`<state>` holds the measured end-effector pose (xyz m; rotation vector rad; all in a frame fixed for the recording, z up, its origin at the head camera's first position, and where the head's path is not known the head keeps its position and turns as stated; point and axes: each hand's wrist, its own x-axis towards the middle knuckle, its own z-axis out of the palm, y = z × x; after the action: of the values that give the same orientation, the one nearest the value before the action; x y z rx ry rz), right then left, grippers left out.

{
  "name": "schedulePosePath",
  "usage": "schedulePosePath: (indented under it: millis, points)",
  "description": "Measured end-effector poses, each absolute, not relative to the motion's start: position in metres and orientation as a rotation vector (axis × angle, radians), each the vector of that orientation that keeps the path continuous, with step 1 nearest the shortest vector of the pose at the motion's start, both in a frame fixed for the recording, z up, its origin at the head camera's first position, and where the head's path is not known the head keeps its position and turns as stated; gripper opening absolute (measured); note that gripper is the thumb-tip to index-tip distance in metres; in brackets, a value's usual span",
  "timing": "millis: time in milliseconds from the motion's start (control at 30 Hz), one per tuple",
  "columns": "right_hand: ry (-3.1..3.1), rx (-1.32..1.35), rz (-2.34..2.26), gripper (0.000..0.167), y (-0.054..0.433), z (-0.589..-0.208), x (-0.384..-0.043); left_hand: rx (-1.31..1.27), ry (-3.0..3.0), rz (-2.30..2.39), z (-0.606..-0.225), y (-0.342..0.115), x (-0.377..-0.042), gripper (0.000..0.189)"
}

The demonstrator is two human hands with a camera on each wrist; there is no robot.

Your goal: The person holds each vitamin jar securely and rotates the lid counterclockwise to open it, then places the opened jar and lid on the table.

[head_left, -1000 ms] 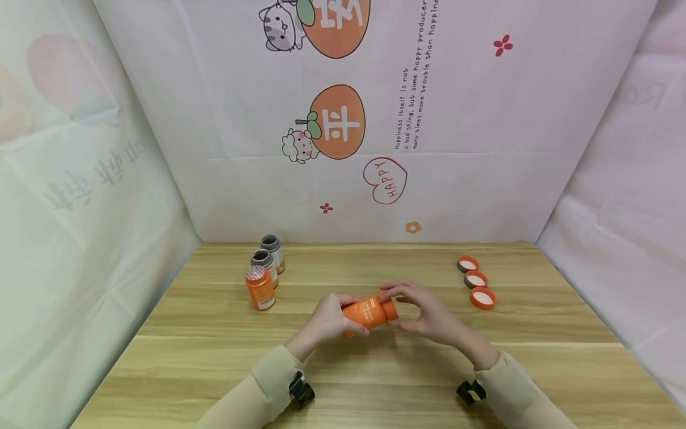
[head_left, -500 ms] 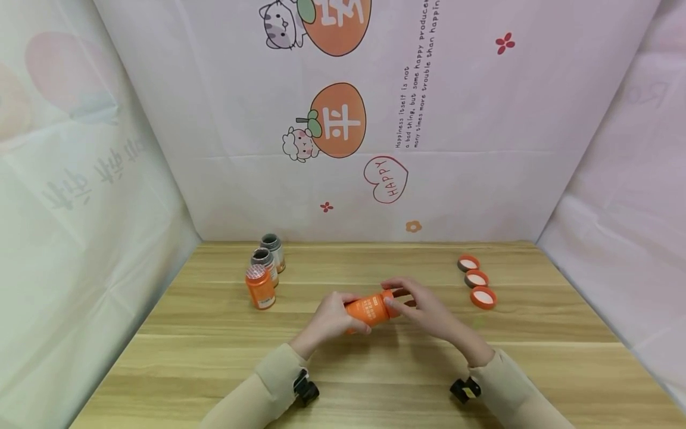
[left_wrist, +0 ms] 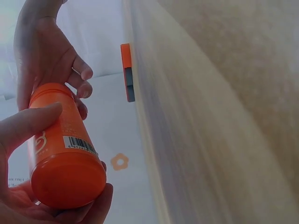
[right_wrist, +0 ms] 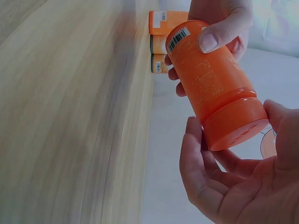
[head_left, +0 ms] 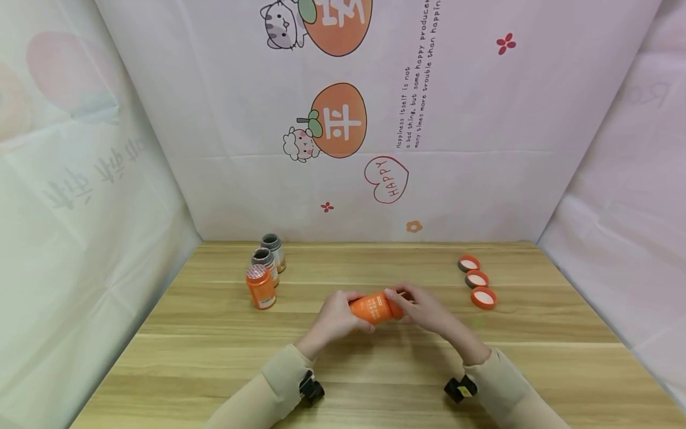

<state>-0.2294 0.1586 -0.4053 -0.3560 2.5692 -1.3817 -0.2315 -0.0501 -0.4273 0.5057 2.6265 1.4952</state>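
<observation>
An orange bottle (head_left: 371,308) with white print is held tilted above the table, its capped end toward the right. My left hand (head_left: 334,316) grips the bottle's body, the thumb lying along its side in the left wrist view. Around the orange cap (right_wrist: 236,123) the fingers and thumb of my right hand (head_left: 426,311) are curled, touching its rim from opposite sides. The cap sits on the bottle's neck. In the left wrist view the bottle's base (left_wrist: 68,181) faces the camera, with a barcode label just above it.
At the left back of the wooden table (head_left: 225,363) stand an orange bottle (head_left: 261,290) with a foil-like top and two open grey-necked bottles (head_left: 265,259). Three caps lie inside-up at the right: an orange cap (head_left: 484,298) and two grey-and-orange caps (head_left: 476,279). Printed white sheets surround the table.
The right hand has come in from around the cap and its fingers have closed on it. Both hands and the bottle have shifted slightly to the right overall.
</observation>
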Motion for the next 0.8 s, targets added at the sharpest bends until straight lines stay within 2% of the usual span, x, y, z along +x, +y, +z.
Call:
schedulePosePath:
  millis: [600, 800]
  points:
    - [2.411, -0.426, -1.452, 0.057, 0.167, -0.401, -0.226, 0.471, 2.605, 1.502, -0.426, -0.053, -0.231, 0.062]
    - [2.406, -0.564, -1.447, 0.051, 0.171, -0.401, -0.226, 0.492, 2.589, 1.514, -0.428, -0.055, -0.232, 0.062]
